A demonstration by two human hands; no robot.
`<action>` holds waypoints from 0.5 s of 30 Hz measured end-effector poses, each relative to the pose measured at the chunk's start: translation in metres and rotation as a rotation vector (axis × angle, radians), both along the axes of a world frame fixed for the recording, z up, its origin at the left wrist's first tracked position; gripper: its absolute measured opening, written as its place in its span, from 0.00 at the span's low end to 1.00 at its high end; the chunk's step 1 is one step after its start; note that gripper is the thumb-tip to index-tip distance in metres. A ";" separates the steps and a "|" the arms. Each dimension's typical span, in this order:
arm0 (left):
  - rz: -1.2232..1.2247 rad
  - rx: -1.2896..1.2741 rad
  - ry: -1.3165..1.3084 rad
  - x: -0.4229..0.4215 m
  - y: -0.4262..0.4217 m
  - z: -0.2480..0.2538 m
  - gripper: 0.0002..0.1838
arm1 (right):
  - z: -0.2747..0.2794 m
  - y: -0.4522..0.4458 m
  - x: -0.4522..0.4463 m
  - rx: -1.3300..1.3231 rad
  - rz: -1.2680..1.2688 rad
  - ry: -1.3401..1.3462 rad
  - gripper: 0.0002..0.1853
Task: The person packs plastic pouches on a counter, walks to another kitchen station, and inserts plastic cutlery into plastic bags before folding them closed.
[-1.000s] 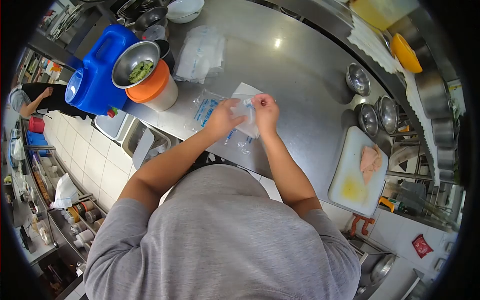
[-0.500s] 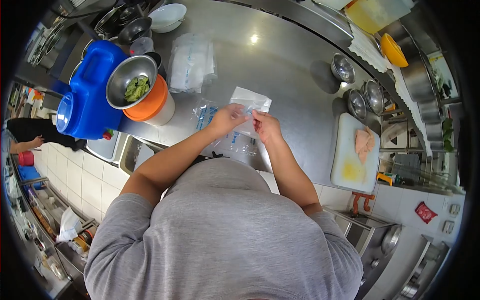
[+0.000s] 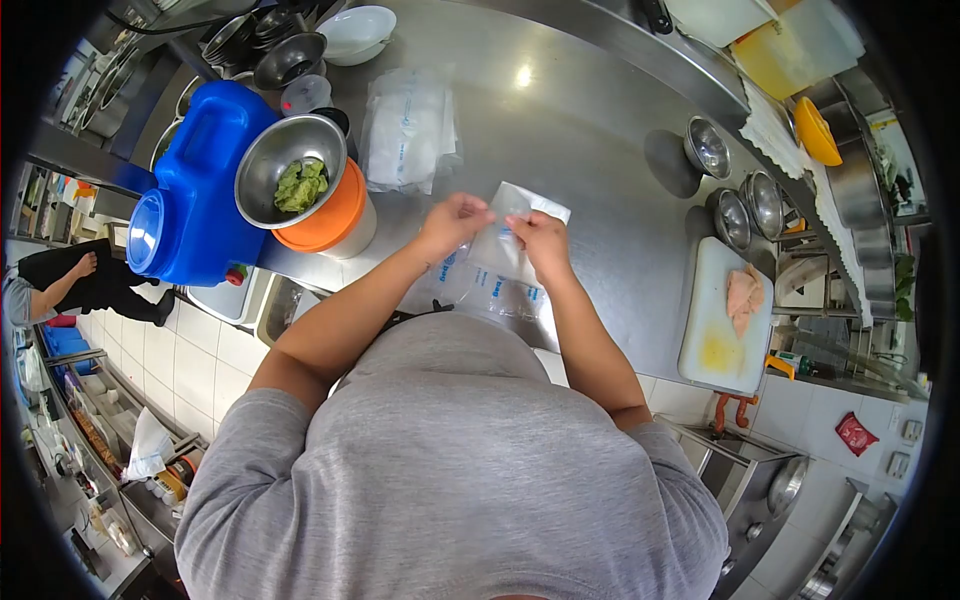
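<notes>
Both hands are at a clear plastic bag [image 3: 492, 262] with blue print, low over the steel counter near my body. My left hand [image 3: 453, 226] pinches with thumb and fingertips at the bag's upper left edge. Across from it, my right hand [image 3: 541, 243] has thumb and fingers closed on the upper right edge. A folded white sheet [image 3: 547, 203] lies just beyond my right hand, partly covered. Up and to the left lies a stack of plastic bags [image 3: 408, 130], also printed in blue.
At left, a steel bowl of green leaves [image 3: 301, 185] sits on an orange-lidded tub [image 3: 325, 235], beside a blue jug [image 3: 212, 190]. At right are a cutting board [image 3: 715, 325] with pale meat [image 3: 744, 298] and several steel bowls [image 3: 707, 147]. A co-worker [image 3: 75, 285] stands far left.
My hands have moved slightly apart, and the bag's upper part now spreads between them. The view has shifted, so the counter items appear farther right. At far left, the co-worker's hand is higher.
</notes>
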State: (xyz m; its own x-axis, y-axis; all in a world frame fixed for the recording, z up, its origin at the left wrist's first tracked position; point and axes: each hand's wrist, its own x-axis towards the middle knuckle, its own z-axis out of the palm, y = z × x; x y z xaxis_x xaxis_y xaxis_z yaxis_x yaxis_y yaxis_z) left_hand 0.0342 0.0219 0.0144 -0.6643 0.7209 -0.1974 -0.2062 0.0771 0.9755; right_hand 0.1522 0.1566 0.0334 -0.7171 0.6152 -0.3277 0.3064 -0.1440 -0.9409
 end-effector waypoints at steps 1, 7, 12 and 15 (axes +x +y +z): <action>0.001 0.000 -0.002 0.002 0.001 0.004 0.08 | 0.002 -0.005 -0.004 -0.016 0.023 0.052 0.14; -0.113 -0.074 -0.017 -0.013 -0.006 0.006 0.08 | -0.010 0.014 -0.003 -0.173 -0.024 0.048 0.15; 0.015 -0.076 -0.140 -0.009 -0.011 0.011 0.06 | 0.015 0.014 0.018 0.863 -0.253 -0.070 0.15; 0.012 -0.045 -0.202 0.000 -0.004 0.009 0.06 | 0.054 -0.016 0.012 1.003 -0.050 0.328 0.14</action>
State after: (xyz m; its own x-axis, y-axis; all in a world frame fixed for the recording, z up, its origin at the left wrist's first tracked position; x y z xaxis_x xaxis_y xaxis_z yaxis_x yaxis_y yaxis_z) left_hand 0.0340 0.0181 0.0232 -0.6168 0.7003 -0.3595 -0.3982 0.1163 0.9099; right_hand 0.1644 0.1402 0.0874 -0.6451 0.5283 0.5520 0.0309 0.7398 -0.6721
